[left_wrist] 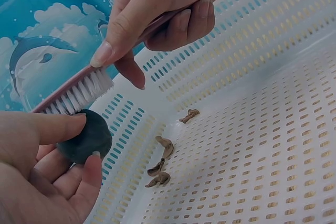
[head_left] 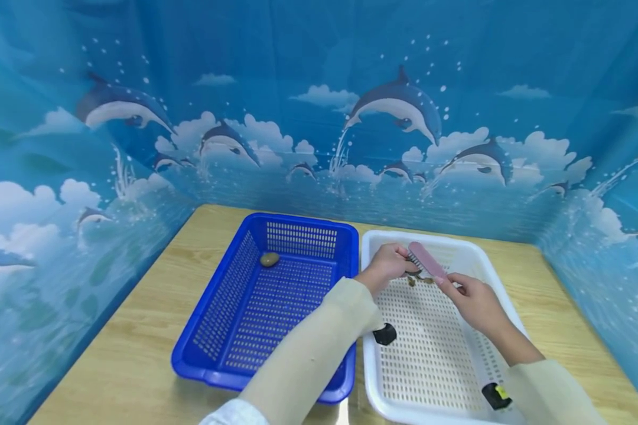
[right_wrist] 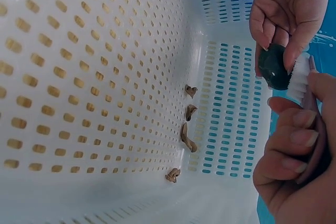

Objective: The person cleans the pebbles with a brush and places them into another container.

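Note:
My left hand (head_left: 387, 267) pinches a smooth dark green stone (left_wrist: 90, 139) between thumb and fingers, above the far end of the white basket (head_left: 425, 360). My right hand (head_left: 474, 300) grips the handle of a pink brush (head_left: 425, 260) with white bristles. In both wrist views the bristles (right_wrist: 299, 77) meet the stone's edge beside the left thumb. Below the hands, several small brown, shrivelled pieces (left_wrist: 164, 146) lie on the white basket's floor near its far wall.
A blue basket (head_left: 276, 313) stands to the left of the white one, with an olive-brown stone (head_left: 269, 259) near its far left corner. Both baskets rest on a wood-grain table (head_left: 138, 313). A dolphin-print curtain (head_left: 308, 171) surrounds the table's back and sides.

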`<state>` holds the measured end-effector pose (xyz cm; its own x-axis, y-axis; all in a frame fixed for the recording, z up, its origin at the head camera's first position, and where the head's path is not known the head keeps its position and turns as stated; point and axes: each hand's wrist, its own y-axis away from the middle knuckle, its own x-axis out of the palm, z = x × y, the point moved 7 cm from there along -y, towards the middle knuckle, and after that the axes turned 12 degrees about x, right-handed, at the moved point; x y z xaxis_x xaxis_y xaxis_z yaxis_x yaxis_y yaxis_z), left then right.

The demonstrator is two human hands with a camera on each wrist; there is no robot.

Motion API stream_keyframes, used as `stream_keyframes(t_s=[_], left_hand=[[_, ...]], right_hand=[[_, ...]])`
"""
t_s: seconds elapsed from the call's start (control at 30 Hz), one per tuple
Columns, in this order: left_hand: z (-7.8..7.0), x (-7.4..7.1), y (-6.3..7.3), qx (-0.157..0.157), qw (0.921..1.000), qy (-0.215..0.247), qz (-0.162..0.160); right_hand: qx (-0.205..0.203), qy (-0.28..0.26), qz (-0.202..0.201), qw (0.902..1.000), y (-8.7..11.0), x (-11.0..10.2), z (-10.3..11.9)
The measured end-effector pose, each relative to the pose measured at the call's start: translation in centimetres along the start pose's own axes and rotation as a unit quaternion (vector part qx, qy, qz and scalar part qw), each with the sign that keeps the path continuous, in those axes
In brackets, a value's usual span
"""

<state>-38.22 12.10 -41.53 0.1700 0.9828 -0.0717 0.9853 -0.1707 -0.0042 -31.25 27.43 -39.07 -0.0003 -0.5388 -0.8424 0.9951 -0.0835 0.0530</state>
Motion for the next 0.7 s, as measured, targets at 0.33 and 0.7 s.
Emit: stream_keyframes(t_s=[0.33, 0.7], left_hand=[[0.28, 0.07, 0.00, -0.012, 0.9998, 0.011, -0.007], [0.25, -0.05, 0.06, -0.016, 0.9984, 0.042, -0.034]], right_hand=[[-0.009, 0.010, -0.008, 0.9999, 0.06, -0.16, 0.29], [0.034, 0.031, -0.005, 0.9989, -0.15, -0.31, -0.67]])
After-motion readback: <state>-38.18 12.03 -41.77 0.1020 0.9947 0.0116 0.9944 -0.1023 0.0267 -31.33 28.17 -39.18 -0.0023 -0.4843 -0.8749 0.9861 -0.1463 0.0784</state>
